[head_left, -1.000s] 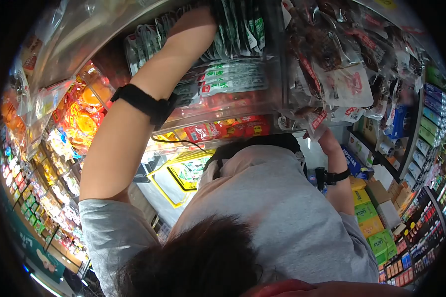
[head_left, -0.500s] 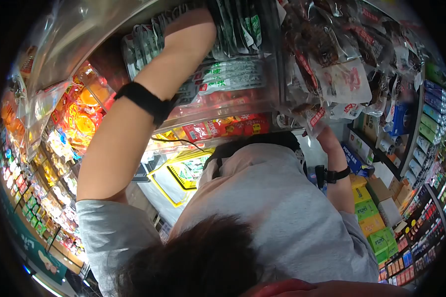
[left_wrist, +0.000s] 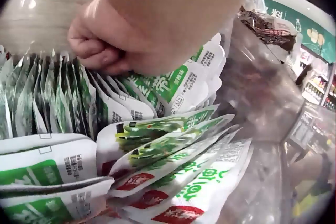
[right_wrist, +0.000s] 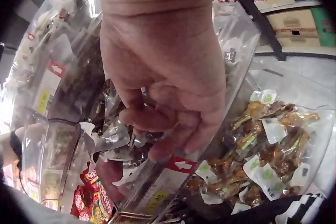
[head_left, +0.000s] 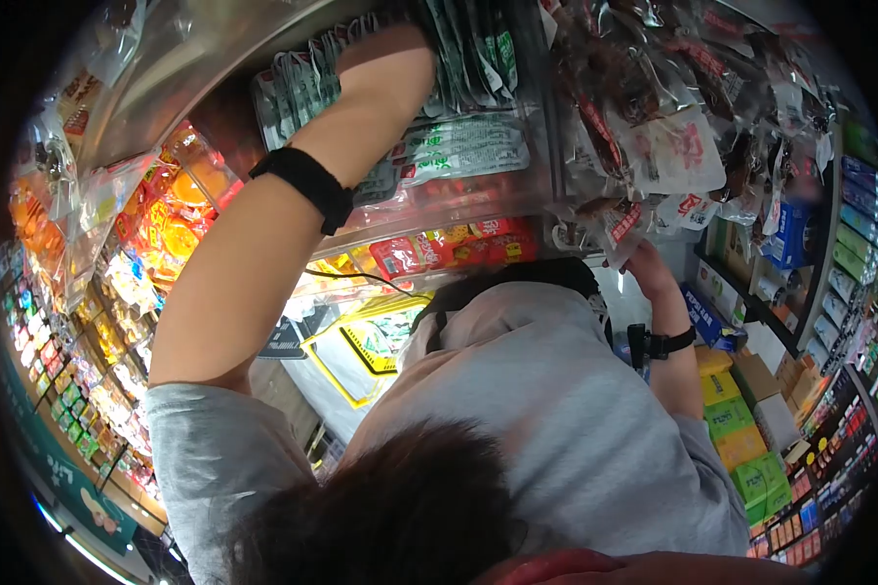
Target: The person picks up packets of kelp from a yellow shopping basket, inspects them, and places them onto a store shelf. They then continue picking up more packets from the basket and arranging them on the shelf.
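Note:
In the left wrist view my left hand [left_wrist: 105, 40] has its fingers curled at the top edges of green-and-white packets [left_wrist: 178, 85]; whether it grips one is hidden. The head view shows that forearm reaching over the upper bin, where similar packets [head_left: 293, 93] stand in rows. More packets [left_wrist: 173, 171] lean fanned out below the hand. My right hand [right_wrist: 168, 98], its fingers loosely bent, hangs over the front edge of a clear bin of dark wrapped food. Its fingertips are beside a red-and-white arrow label [right_wrist: 182, 164]. No item shows clearly in its grasp.
A yellow basket [head_left: 371, 341] is below the bins. Red packets [head_left: 410, 255] lie in a lower bin. Bags of brown food [right_wrist: 252, 155] fill the clear bin beside my right hand. Green and yellow boxes [head_left: 741, 444] are stacked at the right, near shelves of goods.
My left forearm and wrist have shifted slightly right in the head view, over the same bin. My right hand stays at the bin edge with little movement.

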### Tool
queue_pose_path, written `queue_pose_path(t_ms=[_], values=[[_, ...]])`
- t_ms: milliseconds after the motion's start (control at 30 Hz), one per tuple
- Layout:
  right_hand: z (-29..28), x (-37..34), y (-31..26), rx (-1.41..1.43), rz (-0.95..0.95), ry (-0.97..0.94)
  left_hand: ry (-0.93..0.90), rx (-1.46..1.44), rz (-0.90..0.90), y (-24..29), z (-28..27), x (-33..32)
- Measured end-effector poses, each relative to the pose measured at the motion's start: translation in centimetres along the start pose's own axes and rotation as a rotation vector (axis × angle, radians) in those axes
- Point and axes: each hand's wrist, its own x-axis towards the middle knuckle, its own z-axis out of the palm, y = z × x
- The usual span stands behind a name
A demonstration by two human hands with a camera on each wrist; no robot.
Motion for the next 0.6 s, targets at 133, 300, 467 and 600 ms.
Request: queue_pose_path(t_ms=[133,300,467,600], values=[[-0.2,0.2,0.3,-0.022,-0.012,-0.018,-0.049,0.001,-0.006,0.4,-0.5,0.3],[-0.8,0.4,0.6,-0.014,-0.042,-0.069,-0.115,0.0,0.152,-3.1,1.6,2.0],[-0.6,0.3,0.6,-0.06,-0.023,-0.015,-0.21,-0.265,0.16,-4.5,2.3,2.6],[-0.6,0.2,0.4,-0.03,-0.04,-0.046,-0.224,-0.656,0.009,-3.3,0.8,0.4]])
